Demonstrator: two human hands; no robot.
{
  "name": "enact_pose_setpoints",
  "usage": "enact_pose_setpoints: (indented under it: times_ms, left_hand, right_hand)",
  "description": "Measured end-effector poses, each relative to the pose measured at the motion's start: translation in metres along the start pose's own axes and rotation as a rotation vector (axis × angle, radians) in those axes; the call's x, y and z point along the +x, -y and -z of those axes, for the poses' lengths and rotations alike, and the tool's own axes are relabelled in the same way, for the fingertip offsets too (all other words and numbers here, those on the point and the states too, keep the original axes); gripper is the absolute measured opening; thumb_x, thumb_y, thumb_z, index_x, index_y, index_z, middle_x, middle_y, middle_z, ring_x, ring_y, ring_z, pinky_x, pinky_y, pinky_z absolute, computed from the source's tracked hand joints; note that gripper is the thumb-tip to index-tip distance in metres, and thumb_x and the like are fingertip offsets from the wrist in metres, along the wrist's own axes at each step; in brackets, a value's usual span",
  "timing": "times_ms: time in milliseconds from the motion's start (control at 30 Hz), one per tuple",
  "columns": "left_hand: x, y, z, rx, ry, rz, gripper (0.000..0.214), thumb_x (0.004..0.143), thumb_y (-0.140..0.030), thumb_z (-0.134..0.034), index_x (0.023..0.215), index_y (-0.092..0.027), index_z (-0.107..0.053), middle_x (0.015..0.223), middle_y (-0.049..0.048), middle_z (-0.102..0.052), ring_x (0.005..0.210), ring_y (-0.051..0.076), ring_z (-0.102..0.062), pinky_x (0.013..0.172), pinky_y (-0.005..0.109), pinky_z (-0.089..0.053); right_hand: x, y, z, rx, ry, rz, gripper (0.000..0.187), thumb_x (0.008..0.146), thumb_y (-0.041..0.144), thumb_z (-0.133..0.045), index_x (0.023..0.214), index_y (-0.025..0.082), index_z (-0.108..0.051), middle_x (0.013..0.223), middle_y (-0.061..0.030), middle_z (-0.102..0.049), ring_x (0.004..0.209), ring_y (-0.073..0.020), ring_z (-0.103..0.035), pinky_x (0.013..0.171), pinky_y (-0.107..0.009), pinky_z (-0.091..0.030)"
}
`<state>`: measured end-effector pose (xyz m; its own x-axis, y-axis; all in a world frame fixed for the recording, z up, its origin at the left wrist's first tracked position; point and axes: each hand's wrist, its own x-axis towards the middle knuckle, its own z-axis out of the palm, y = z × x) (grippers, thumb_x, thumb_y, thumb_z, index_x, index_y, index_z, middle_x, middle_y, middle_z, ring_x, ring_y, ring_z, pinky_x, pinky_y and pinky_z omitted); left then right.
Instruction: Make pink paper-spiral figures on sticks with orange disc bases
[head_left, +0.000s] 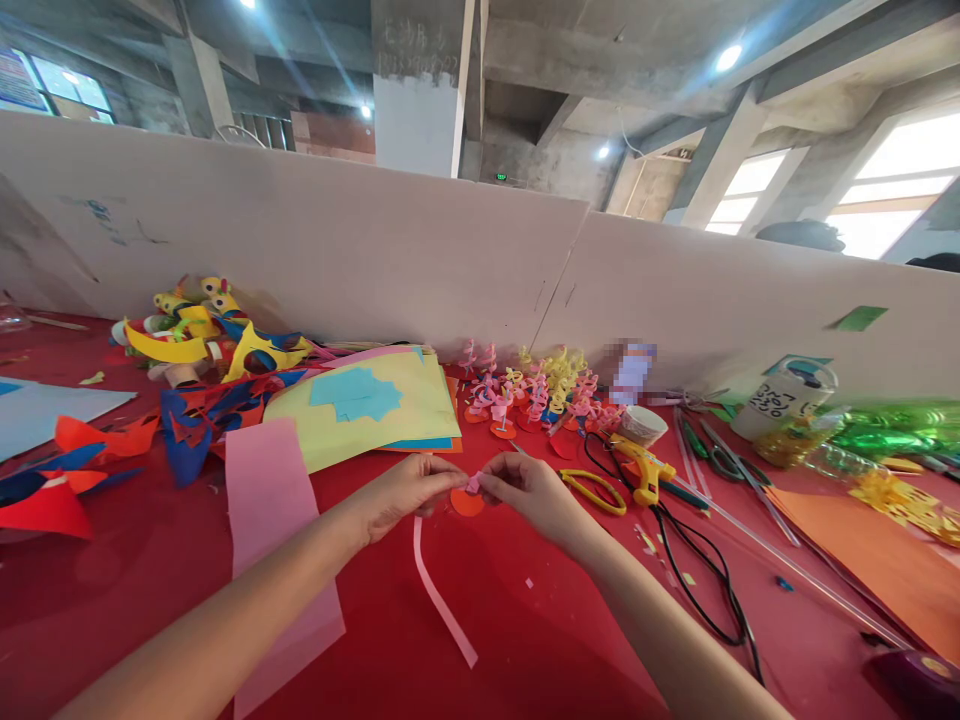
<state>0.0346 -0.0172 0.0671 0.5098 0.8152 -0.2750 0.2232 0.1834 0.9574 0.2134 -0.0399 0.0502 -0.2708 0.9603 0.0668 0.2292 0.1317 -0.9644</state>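
Observation:
My left hand [405, 492] and my right hand [531, 490] meet over the middle of the table, thumbs and fingers pinched on a small folded bit of pink paper [473, 484]. Just below it shows an orange paper disc [468, 503]; I cannot tell whether the two are joined. A narrow pink paper strip [441, 598] runs from under my left hand toward the front. Where it joins the folded bit, if it does, is hidden. Behind my hands stand several curled pink and yellow paper pieces on orange discs [502, 430].
Yellow-handled scissors [596, 490] and a yellow glue gun [641, 470] with a black cord lie right. Pink paper [262, 500] and yellow sheets [405, 400] lie left. Orange paper [870, 560] and green bottles [900, 428] are farther right. A white partition [337, 250] closes the back.

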Motion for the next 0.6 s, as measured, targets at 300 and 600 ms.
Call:
enact_pose_setpoints:
  times_ms: [300,600]
  left_hand:
    - [-0.0007,0.0007,0.0008,0.072,0.044,-0.049,0.028,0.068,-0.041,-0.064,0.07,-0.014,-0.07,0.051,-0.0033,-0.047,0.049,0.009,-0.032,0.048,0.024,-0.021]
    - [0.0039,0.0077,0.0008,0.018,0.026,-0.092,0.025,0.062,-0.037,-0.073,0.069,-0.014,-0.066,0.062,-0.0014,-0.06,0.056,0.01,-0.047,0.058,0.024,-0.035]
  right_hand:
    - [0.0012,-0.0042,-0.0012,0.007,0.015,-0.019,0.025,0.074,0.041,-0.059,0.07,0.016,-0.058,0.064,-0.0006,-0.058,0.059,-0.0118,-0.052,0.06,-0.026,-0.041]
    - [0.0008,-0.0044,-0.004,-0.039,0.018,-0.017,0.023,0.076,0.038,-0.056,0.069,0.016,-0.056,0.061,0.0006,-0.056,0.056,-0.0111,-0.05,0.055,-0.024,-0.038]
